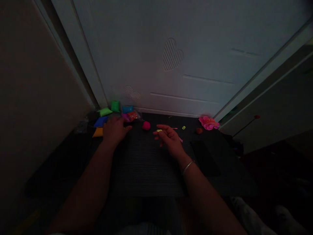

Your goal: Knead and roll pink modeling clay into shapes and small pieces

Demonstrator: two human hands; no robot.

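The scene is dim. My left hand (114, 130) reaches forward over a dark mat (146, 163), its fingers curled down beside a heap of small coloured packets (114, 112). What it touches is hard to tell. My right hand (168, 137) hovers over the mat with fingers pinched on a small yellow piece (159, 131). A pink ball (146, 125) lies between the two hands. A thin pink stick (176, 129) pokes out past the right hand.
A pink flower shape (208, 122) and a small red lump (199, 131) lie at the mat's far right. A tiny yellow-green scrap (183, 127) sits near them. A white door (171, 58) with heart patterns stands right behind the mat.
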